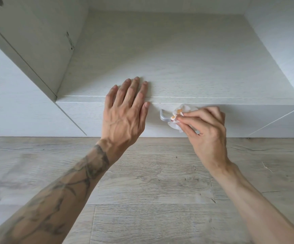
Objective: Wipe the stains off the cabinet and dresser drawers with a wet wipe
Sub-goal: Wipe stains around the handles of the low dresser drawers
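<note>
A white wood-grain drawer front (93, 117) sits below a flat shelf top (178, 64). My left hand (125, 110) lies flat and open, fingers spread over the front edge of the shelf top, left of the silver handle (163, 117). My right hand (206, 127) pinches a crumpled white wet wipe (181, 110) with orange and red marks on it, pressed against the right part of the handle and the drawer front. The right end of the handle is hidden by the wipe and my fingers.
An open cabinet door (28, 55) stands at the left with its hinge marks showing. White side panels (283, 41) frame the niche on the right. Light wood-plank floor (151, 191) lies below my arms.
</note>
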{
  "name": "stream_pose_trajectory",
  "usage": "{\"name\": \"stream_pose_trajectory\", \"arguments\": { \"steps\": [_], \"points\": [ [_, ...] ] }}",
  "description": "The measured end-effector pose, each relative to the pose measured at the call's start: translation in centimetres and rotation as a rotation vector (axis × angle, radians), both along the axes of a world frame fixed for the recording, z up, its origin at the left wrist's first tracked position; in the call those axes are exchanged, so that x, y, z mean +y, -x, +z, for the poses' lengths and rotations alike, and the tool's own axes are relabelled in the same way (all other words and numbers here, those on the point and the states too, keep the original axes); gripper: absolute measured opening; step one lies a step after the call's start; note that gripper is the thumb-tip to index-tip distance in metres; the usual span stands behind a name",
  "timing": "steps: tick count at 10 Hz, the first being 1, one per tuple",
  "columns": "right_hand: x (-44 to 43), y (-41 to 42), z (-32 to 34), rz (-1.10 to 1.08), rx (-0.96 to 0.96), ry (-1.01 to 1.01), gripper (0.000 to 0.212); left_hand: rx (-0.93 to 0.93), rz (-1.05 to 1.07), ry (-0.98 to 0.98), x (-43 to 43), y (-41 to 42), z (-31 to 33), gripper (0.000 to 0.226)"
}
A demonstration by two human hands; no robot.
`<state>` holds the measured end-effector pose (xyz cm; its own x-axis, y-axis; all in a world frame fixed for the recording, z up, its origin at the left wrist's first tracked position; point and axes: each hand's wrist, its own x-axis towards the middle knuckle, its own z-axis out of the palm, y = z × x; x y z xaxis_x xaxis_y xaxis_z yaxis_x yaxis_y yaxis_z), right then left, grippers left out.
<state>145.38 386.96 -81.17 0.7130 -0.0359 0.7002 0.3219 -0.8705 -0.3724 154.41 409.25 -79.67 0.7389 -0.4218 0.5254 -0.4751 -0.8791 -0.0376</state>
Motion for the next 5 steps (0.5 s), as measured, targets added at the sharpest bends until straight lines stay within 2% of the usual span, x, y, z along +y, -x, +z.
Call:
{"name": "stream_pose_trajectory", "arguments": {
  "steps": [5],
  "points": [
    [0.3, 0.3, 0.1, -0.060, 0.012, -0.023, 0.010, 0.010, 0.006, 0.001, 0.0, 0.0, -0.1, 0.054]
  ]
}}
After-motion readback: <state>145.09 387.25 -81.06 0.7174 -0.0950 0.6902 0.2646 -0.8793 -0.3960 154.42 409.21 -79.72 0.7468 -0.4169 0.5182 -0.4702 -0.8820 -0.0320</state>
